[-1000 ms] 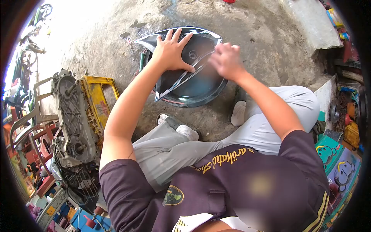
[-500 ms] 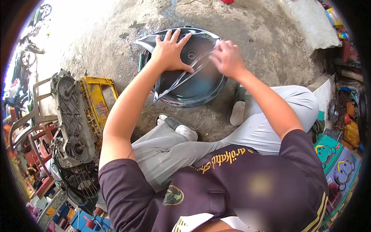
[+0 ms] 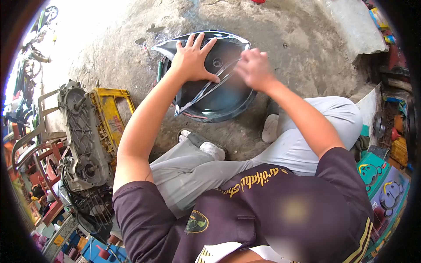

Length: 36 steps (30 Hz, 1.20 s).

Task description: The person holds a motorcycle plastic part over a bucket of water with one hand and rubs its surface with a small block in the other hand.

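Observation:
A glossy black curved panel (image 3: 228, 48) with pointed ends lies across a round dark basin (image 3: 223, 109) on the concrete floor. My left hand (image 3: 193, 59) rests flat on the panel with its fingers spread, the thumb near the panel's lower edge. At the panel's right edge is my right hand (image 3: 255, 69), its fingers curled and smeared by motion. Whatever those fingers hold, if anything, is hidden. A round recess shows in the panel between my hands.
To the left stand a metal engine casing (image 3: 85, 136) and a yellow crate (image 3: 109, 116), with a chair (image 3: 41, 127) beyond. My feet are just below the basin. Colourful boxes (image 3: 386, 190) lie at the right, below a concrete slab (image 3: 357, 30).
My right hand shifts slightly back and forth near the panel's right edge. My left hand and the panel stay almost where they were.

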{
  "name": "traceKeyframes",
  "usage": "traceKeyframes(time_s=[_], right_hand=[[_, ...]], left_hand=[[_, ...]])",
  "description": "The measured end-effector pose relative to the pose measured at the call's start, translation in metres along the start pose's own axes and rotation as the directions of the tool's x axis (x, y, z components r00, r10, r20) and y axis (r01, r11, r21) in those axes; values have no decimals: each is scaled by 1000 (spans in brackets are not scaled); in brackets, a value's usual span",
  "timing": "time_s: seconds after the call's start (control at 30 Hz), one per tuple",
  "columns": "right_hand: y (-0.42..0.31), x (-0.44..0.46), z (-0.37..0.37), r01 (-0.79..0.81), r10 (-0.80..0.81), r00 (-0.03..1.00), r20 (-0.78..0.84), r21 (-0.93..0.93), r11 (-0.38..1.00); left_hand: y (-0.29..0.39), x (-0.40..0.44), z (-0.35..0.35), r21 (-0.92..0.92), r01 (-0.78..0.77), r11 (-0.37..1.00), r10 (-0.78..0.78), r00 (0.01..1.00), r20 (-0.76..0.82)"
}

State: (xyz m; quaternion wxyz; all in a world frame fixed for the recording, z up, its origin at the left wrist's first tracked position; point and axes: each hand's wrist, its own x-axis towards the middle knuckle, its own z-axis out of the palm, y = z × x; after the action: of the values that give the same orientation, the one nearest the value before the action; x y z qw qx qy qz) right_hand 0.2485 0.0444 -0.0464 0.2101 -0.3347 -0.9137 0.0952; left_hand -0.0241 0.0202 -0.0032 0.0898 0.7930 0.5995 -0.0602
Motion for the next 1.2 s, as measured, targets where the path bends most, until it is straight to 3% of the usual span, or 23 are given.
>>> traceKeyframes(time_s=[0.07,0.17,0.2,0.23,0.33,0.4,0.5,0.57,0.63,0.7,0.77,0.83,0.93,0.97,1.2], right_hand=[[23,1,7,-184,178,981,-79,-76,980],[17,-2,11,-175,172,983,-71,-42,984],[0,-2,4,-116,117,993,26,-36,993],[-11,-5,7,26,-27,1000,-8,-30,999],[-12,-5,0,82,-81,996,37,-29,996],[12,-2,1,-90,83,995,-62,-125,988],[16,-5,4,-143,139,989,-55,-88,986],[1,-10,5,-78,74,996,-47,-87,993],[-9,-11,3,119,-120,992,-42,-40,992],[4,-6,0,109,-115,991,-72,-82,991],[24,-2,5,-174,165,982,-93,-93,980],[16,-4,4,-144,137,987,-79,-102,984],[-21,-11,4,114,-114,993,24,6,993],[-19,-9,3,114,-114,993,22,6,994],[3,-7,7,-100,98,994,-42,-36,994]], left_hand=[[0,-3,1,-1,2,1000,-2,1000,-1],[1,0,2,-3,-2,1000,2,1000,3],[1,0,1,7,1,1000,-1,1000,6],[1,0,1,17,4,1000,-5,1000,11],[1,-1,1,14,2,1000,-2,1000,2],[1,-2,1,12,2,1000,-2,1000,9],[1,-1,1,14,1,1000,-1,1000,-1],[0,0,1,25,-2,1000,1,1000,12],[0,0,2,22,0,1000,0,1000,9],[-2,-1,6,-4,-13,1000,13,999,-31],[-1,-3,7,2,-9,1000,9,1000,-18],[-1,1,4,11,-9,1000,9,1000,-22],[0,1,2,33,4,999,-4,1000,25],[0,0,1,31,3,1000,-3,1000,14],[1,-1,0,22,9,1000,-10,1000,13]])
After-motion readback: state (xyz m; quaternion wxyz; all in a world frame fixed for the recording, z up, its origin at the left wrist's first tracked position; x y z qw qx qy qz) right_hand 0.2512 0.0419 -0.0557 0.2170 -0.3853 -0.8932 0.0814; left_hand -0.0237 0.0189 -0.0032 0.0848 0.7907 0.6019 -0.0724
